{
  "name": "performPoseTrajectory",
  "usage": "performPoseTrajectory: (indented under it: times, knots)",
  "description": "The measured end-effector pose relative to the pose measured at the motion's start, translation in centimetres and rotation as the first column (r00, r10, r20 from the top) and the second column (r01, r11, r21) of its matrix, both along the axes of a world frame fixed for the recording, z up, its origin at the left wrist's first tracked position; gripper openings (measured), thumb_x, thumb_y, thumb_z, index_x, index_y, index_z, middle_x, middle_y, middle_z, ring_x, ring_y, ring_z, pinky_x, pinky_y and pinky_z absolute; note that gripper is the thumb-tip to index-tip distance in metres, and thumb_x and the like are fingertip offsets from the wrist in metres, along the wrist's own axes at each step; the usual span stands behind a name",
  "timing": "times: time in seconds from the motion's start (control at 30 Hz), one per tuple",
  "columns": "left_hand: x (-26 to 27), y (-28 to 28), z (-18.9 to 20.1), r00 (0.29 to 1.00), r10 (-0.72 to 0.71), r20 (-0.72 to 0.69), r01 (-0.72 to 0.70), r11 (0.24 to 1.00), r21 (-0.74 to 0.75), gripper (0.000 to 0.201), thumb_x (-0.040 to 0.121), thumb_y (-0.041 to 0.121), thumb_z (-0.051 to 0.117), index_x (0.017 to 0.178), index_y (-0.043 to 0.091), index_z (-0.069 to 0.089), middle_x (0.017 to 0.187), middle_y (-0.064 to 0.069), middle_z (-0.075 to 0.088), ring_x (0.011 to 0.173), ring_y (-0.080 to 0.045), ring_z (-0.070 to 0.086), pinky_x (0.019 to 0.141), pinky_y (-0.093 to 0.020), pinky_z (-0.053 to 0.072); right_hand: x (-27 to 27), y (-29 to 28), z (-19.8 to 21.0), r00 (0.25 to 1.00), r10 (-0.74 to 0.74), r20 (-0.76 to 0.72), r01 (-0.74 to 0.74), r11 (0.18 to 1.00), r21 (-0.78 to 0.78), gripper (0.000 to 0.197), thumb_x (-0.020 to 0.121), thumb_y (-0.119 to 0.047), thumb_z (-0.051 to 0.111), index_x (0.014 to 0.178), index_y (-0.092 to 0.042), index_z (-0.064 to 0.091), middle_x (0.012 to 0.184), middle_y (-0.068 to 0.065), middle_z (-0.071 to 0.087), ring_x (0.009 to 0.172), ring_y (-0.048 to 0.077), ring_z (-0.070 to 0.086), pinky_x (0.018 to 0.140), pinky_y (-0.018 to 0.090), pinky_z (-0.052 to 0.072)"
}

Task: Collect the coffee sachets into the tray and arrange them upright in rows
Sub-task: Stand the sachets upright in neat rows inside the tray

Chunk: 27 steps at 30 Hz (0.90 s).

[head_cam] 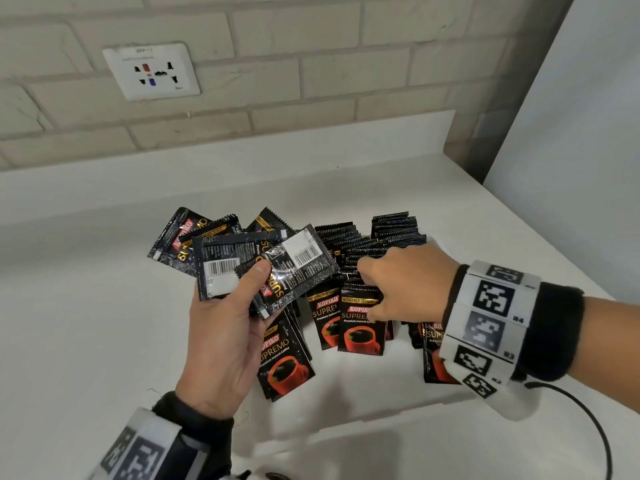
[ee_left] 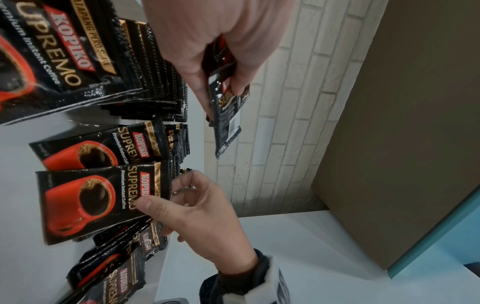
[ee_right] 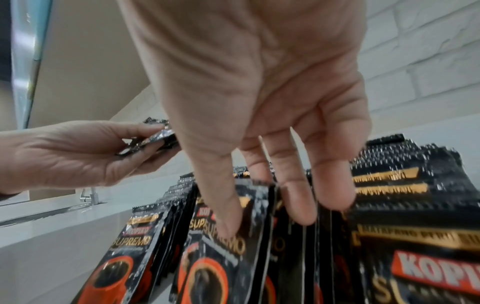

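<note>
Left hand (head_cam: pixel 221 337) grips 2 loose sachets (head_cam: pixel 277 268); right hand (head_cam: pixel 405 282) pinches 1 standing sachet (head_cam: pixel 360 323) among 4 rows.

Loose sachets (head_cam: pixel 194 244) lie left of the upright rows (head_cam: pixel 360 320) — the counter (head_cam: pixel 86 323) under both.

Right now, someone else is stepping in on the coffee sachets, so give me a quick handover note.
Left hand: holds a loose fan of sachets above the white counter.
Right hand: thumb and fingers pinch the front sachets of a middle row.
Done: several rows of upright sachets stand packed together; the tray under them is not clearly visible.
Left: more loose sachets lie behind the left hand; stand these and the fan in rows.
</note>
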<state>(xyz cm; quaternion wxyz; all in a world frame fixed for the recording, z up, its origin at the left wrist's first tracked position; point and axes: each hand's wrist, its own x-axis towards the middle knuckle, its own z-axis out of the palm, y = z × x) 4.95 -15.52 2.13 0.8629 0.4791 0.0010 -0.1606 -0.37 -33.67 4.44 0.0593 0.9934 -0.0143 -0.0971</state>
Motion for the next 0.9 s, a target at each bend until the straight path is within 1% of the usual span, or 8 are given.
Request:
performPoseTrajectory:
  times: [0.17,0.27,0.3,0.37,0.5,0.63,0.77,0.9]
  knots:
    - [-0.1,-0.3,-0.1,1.0,0.004,-0.03,-0.004,1.0,0.006,0.036,0.082,-0.001,0.058,0.114,0.015,0.06,0.089,-0.003,0.075,0.082,-0.015,0.072,0.069,-0.035,0.06,-0.5,-0.7,1.7,0.992,-0.067,0.103,0.062,0.997,0.045,0.038,0.087,-0.047,0.052,0.115,-0.022,0.044,0.086,-0.005,0.053,0.074,0.018,0.05,0.054,0.026,0.034]
    - [-0.2,-0.6,0.0,0.999,0.002,-0.053,-0.003,1.0,-0.014,0.035,0.083,-0.002,0.058,0.114,0.013,0.06,0.091,-0.005,0.075,0.082,-0.016,0.072,0.062,-0.03,0.059,-1.0,-1.3,2.7,0.979,-0.174,0.108,0.137,0.949,0.286,0.028,0.085,-0.05,0.053,0.1,-0.027,0.051,0.089,-0.007,0.059,0.075,0.011,0.052,0.063,0.027,0.041]
    - [-0.3,-0.8,0.1,0.998,-0.003,-0.056,0.002,1.0,-0.022,0.034,0.083,-0.003,0.058,0.112,0.013,0.061,0.092,-0.006,0.075,0.082,-0.017,0.072,0.062,-0.029,0.059,-1.3,-1.2,2.9,0.972,-0.22,0.083,0.164,0.887,0.432,0.026,0.084,-0.05,0.055,0.094,-0.025,0.053,0.086,-0.007,0.062,0.073,0.009,0.055,0.064,0.026,0.044]
    - [-0.6,-1.3,0.3,0.998,-0.02,-0.051,0.019,1.0,-0.024,0.033,0.082,-0.004,0.058,0.11,0.013,0.062,0.094,-0.007,0.074,0.083,-0.018,0.072,0.062,-0.029,0.059,-1.6,-0.7,3.1,0.957,-0.291,0.005,0.199,0.669,0.716,0.026,0.081,-0.046,0.06,0.093,-0.023,0.057,0.081,-0.005,0.065,0.065,0.006,0.06,0.056,0.023,0.049]
    - [-1.6,-2.4,0.3,0.996,-0.087,-0.025,0.087,0.996,-0.006,0.036,0.078,-0.003,0.059,0.111,0.013,0.062,0.094,-0.008,0.074,0.079,-0.017,0.072,0.059,-0.028,0.058,-1.9,0.3,1.9,0.925,-0.365,-0.104,0.211,0.267,0.94,0.028,0.078,-0.03,0.068,0.101,-0.019,0.056,0.082,-0.002,0.067,0.062,0.008,0.062,0.05,0.021,0.051]
    - [-2.3,-2.6,0.1,0.99,-0.136,-0.043,0.135,0.991,-0.024,0.045,0.071,0.008,0.063,0.116,0.009,0.061,0.096,-0.009,0.074,0.081,-0.018,0.072,0.062,-0.029,0.059,-2.1,0.3,0.6,0.896,-0.415,-0.158,0.222,0.11,0.969,0.013,0.078,-0.018,0.069,0.083,-0.015,0.058,0.06,-0.006,0.064,0.049,0.007,0.059,0.042,0.018,0.047]
    - [-2.3,-2.2,0.1,0.986,-0.122,-0.114,0.116,0.991,-0.061,0.034,0.083,0.022,0.058,0.113,0.006,0.061,0.097,-0.011,0.073,0.08,-0.019,0.072,0.054,-0.028,0.057,-2.5,0.0,-0.2,0.875,-0.428,-0.226,0.25,0.002,0.968,0.012,0.08,-0.015,0.066,0.085,-0.011,0.056,0.071,0.002,0.066,0.05,0.007,0.06,0.042,0.017,0.047]
    - [-1.9,-1.8,0.1,0.98,-0.052,-0.191,0.033,0.994,-0.101,0.029,0.09,0.019,0.054,0.115,0.005,0.058,0.105,-0.013,0.071,0.086,-0.02,0.071,0.051,-0.028,0.057,-3.3,-0.5,0.6,0.82,-0.514,-0.252,0.181,-0.185,0.966,0.013,0.08,-0.009,0.062,0.092,-0.007,0.056,0.079,0.008,0.066,0.053,0.009,0.06,0.045,0.018,0.048]
